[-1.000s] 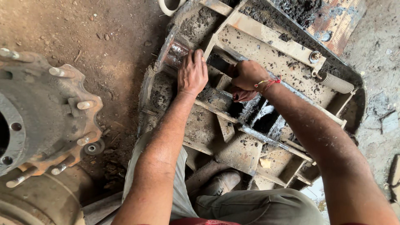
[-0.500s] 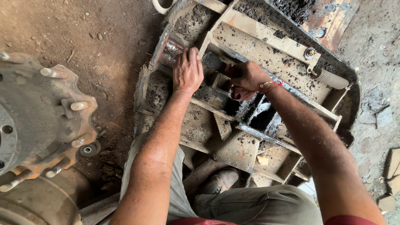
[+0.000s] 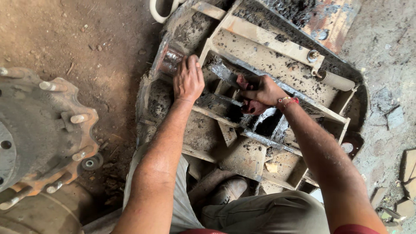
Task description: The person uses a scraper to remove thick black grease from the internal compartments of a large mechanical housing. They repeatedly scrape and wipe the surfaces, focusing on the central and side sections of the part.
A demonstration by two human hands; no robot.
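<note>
Left hand lies flat on the grimy welded steel frame w/ fingers at the steel roller; right hand grips a dark greasy bar just beside it (pull steady imo).

a rough vehicle repair yard or heavy-machinery workshop, worked on bare ground. the dirt floor left of the left hand is packed earth strewn with grit. under both hands lies a welded steel frame caked in greasy mud, with a coil spring beyond the right hand. far left of the left hand sits a rusty wheel hub with studs.
</note>
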